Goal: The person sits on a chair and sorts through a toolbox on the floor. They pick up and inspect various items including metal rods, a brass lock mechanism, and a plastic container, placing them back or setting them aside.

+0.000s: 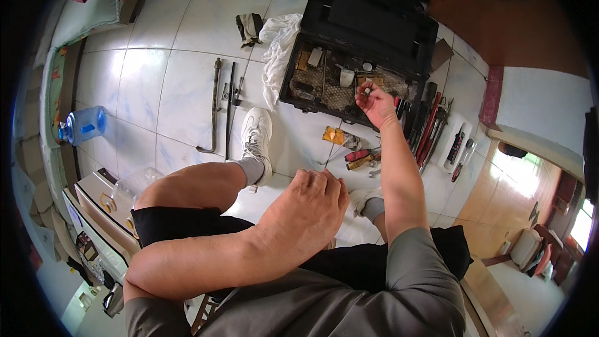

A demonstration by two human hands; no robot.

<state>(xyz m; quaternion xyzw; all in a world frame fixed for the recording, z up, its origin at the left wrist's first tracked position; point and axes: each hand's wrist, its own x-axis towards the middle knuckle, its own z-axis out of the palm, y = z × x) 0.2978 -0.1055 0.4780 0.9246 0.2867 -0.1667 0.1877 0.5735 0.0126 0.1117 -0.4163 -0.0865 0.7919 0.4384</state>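
My right hand (376, 104) reaches over the open black plastic toolbox (292, 96), its fingertips pinching a small pale part (368, 90) too small to name. Below that hand, inside the box, lie a flat yellowish piece (373, 78), a white fitting (346, 77), a small white cap (367, 66) and a thin rod (323, 79). My left hand (306, 206) is held in front of my body with its back towards me and its fingers curled. Its palm is hidden, so whatever it may hold cannot be seen.
On the tiled floor (182, 91) lie a bent metal bar (215, 103), a thin black rod (230, 112), screwdrivers (358, 154) and a yellow-labelled container (341, 138). Long tools (428, 126) crowd the box's right side. A white cloth (276, 63) touches its left. A blue water bottle (86, 125) lies farther left.
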